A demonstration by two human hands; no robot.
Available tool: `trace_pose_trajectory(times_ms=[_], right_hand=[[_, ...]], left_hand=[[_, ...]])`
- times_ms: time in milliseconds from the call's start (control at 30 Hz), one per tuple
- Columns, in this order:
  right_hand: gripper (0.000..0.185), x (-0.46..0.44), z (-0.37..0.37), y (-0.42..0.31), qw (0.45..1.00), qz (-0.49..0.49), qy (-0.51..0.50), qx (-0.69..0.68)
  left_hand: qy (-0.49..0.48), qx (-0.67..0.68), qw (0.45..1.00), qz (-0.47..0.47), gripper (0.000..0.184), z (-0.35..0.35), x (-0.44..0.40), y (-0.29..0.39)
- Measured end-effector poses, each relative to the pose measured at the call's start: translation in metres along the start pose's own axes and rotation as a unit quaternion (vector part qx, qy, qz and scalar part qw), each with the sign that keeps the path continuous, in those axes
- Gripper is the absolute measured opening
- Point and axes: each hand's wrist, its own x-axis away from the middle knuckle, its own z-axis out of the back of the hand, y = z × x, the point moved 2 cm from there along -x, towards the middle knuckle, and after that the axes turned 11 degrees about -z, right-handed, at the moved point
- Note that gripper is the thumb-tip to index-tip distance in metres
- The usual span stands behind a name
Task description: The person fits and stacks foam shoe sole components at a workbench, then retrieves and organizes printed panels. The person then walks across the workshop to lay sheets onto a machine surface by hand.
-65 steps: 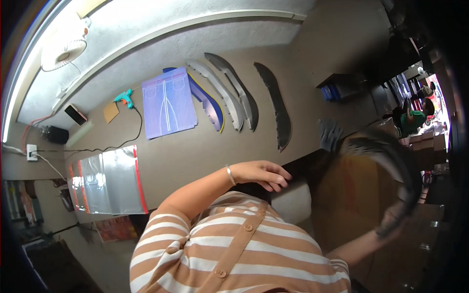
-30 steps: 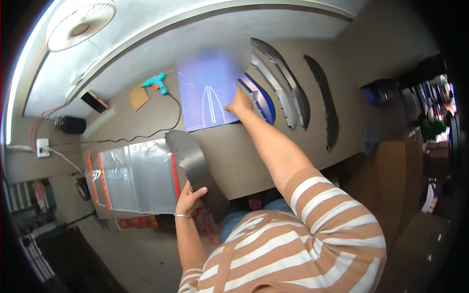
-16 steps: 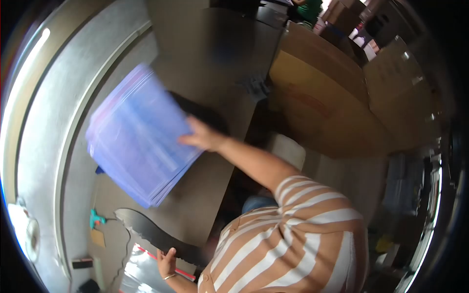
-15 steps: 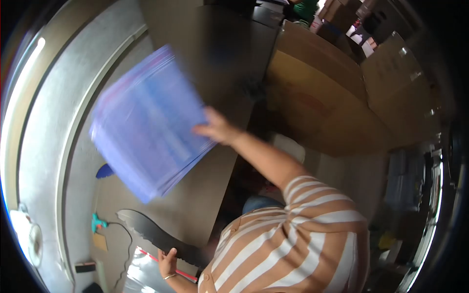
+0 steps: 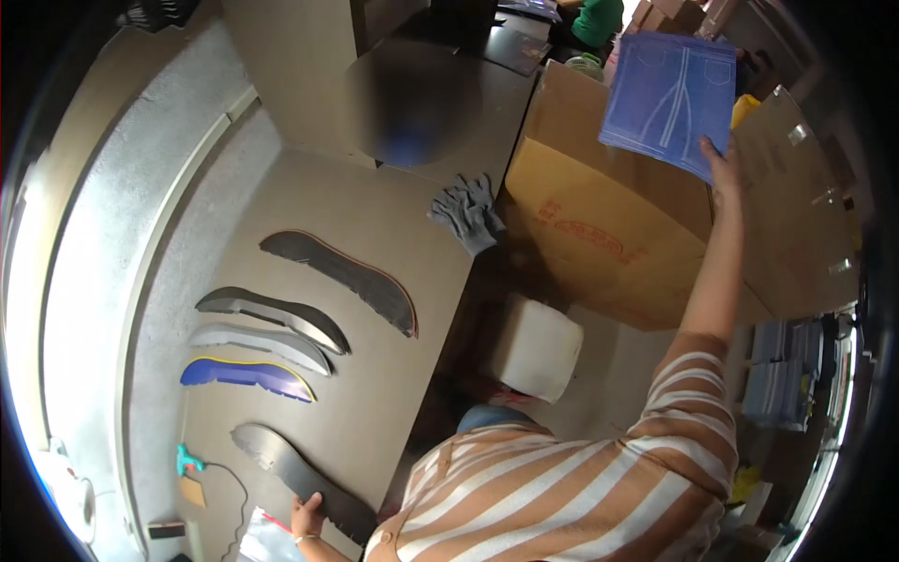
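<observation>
My right hand (image 5: 721, 173) grips a flat stack of blue jeans-print plastic bags (image 5: 670, 98) by one corner, above the open cardboard box (image 5: 599, 215). On the table, my left hand (image 5: 307, 517) has its fingers closed at the edge of a dark grey curved strip (image 5: 290, 461), thumb on top. A clear bag with a red zip edge (image 5: 267, 539) lies beside that hand, partly out of view. Further along the table lie a black curved strip with a brown edge (image 5: 342, 276), a dark one (image 5: 272, 314), a grey one (image 5: 267, 345) and a blue one with yellow trim (image 5: 248, 375).
Grey gloves (image 5: 468, 214) lie at the table edge near the box. A teal glue gun (image 5: 189, 461) with a cord rests by the wall, near a phone-like black object (image 5: 167, 531). A white stool (image 5: 543, 347) stands below the box. A person in green (image 5: 596, 23) is at the back.
My right hand has carried the bag stack from over the table rightward to above the box, uncovering the curved strips and gloves. My left hand now closes on the dark grey strip.
</observation>
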Motion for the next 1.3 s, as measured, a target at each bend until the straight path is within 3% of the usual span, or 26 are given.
trace_pose_trajectory(times_ms=[67, 167, 233, 267, 300, 333, 367, 433, 500, 533, 567, 600, 633, 667, 700, 733, 767, 833, 967, 1033, 1067, 1100, 1167, 1233, 1267, 1300], right_hand=[[0.056, -0.028, 0.001, 0.010, 0.989, -0.069, -0.131, 0.021], [0.053, -0.048, -0.049, 0.041, 0.971, -0.145, -0.191, -0.004], [0.050, -0.064, -0.099, 0.109, 0.955, -0.155, -0.240, -0.078], [0.054, -0.062, -0.119, 0.143, 0.967, -0.141, -0.212, -0.026], [0.064, -0.093, -0.133, 0.207, 0.950, -0.149, -0.204, 0.184], [0.072, -0.102, -0.149, 0.255, 0.955, -0.015, -0.207, 0.212], [0.075, -0.102, -0.160, 0.269, 0.923, 0.083, -0.143, 0.348], [0.065, -0.032, -0.192, 0.158, 0.858, 0.031, 0.028, 0.512], [0.054, 0.011, -0.243, 0.116, 0.906, 0.170, -0.021, 0.387], [0.041, 0.030, -0.292, 0.135, 0.965, 0.175, -0.129, 0.148], [0.031, 0.094, -0.329, 0.092, 0.955, 0.101, -0.277, 0.027], [0.027, 0.189, -0.336, -0.009, 0.924, 0.144, -0.343, 0.087], [0.025, 0.247, -0.369, -0.024, 0.889, 0.047, -0.453, 0.044], [0.026, 0.304, -0.389, -0.055, 0.844, 0.113, -0.517, 0.093], [0.025, 0.357, -0.414, -0.068, 0.797, 0.122, -0.590, 0.050], [0.023, 0.406, -0.441, -0.076, 0.760, 0.197, -0.620, -0.012], [0.022, 0.450, -0.464, -0.087, 0.737, 0.182, -0.650, -0.029], [0.032, 0.519, -0.495, -0.108, 0.765, 0.292, -0.572, -0.045], [0.053, 0.574, -0.516, -0.145, 0.753, 0.347, -0.523, 0.199], [0.054, 0.580, -0.531, -0.145, 0.748, 0.359, -0.528, 0.182], [0.055, 0.579, -0.538, -0.142, 0.746, 0.366, -0.532, 0.165], [0.055, 0.573, -0.545, -0.137, 0.743, 0.372, -0.532, 0.166], [0.055, 0.555, -0.557, -0.130, 0.725, 0.190, -0.661, 0.028], [0.054, 0.535, -0.542, -0.135, 0.670, -0.032, -0.740, -0.054], [0.049, 0.528, -0.529, -0.136, 0.621, -0.122, -0.766, -0.112], [0.049, 0.523, -0.507, -0.140, 0.623, -0.121, -0.765, -0.108]], left_hand=[[0.084, -0.014, 0.996, 0.002, 0.050, 0.002, 0.002, -0.006], [0.103, -0.016, 0.994, -0.024, 0.044, 0.014, -0.001, -0.016], [0.118, -0.040, 0.992, -0.022, 0.040, -0.006, 0.008, -0.002], [0.114, -0.049, 0.992, -0.031, 0.039, -0.014, 0.009, 0.003], [0.126, -0.079, 0.988, -0.039, 0.038, -0.010, 0.008, 0.001], [0.148, -0.089, 0.983, -0.062, 0.038, -0.027, 0.012, 0.011], [0.170, -0.095, 0.978, -0.075, 0.040, -0.016, 0.006, 0.000], [0.237, -0.159, 0.953, -0.098, 0.043, -0.018, 0.004, -0.005], [0.298, -0.171, 0.931, -0.122, 0.046, -0.017, 0.004, -0.016], [0.314, -0.300, 0.894, -0.109, 0.050, -0.014, 0.002, -0.020], [0.320, -0.425, 0.842, -0.091, 0.055, -0.011, 0.001, -0.022], [0.327, -0.420, 0.843, -0.081, 0.055, -0.019, 0.004, -0.018], [0.338, -0.501, 0.793, -0.073, 0.059, -0.035, 0.009, -0.008], [0.344, -0.578, 0.738, -0.063, 0.063, -0.043, 0.009, -0.002], [0.348, -0.572, 0.741, -0.055, 0.063, -0.041, 0.007, -0.005], [0.340, -0.525, 0.778, -0.059, 0.065, -0.037, 0.005, -0.009], [0.331, -0.477, 0.812, -0.065, 0.066, -0.034, 0.004, -0.013], [0.337, -0.464, 0.817, -0.070, 0.069, -0.033, 0.006, -0.013], [0.363, -0.436, 0.817, -0.104, 0.073, -0.046, 0.010, -0.011], [0.421, -0.501, 0.731, -0.193, 0.071, -0.063, 0.020, 0.011], [0.447, -0.514, 0.689, -0.246, 0.060, -0.075, 0.025, 0.028], [0.450, -0.509, 0.692, -0.244, 0.060, -0.086, 0.027, 0.044], [0.416, -0.378, 0.744, -0.361, 0.049, -0.107, 0.025, 0.073], [0.291, -0.226, 0.839, -0.400, 0.041, -0.127, 0.003, 0.084], [0.196, -0.095, 0.903, -0.370, 0.038, -0.138, -0.013, 0.088], [0.093, 0.039, 0.940, -0.327, 0.036, -0.153, -0.030, 0.093]])
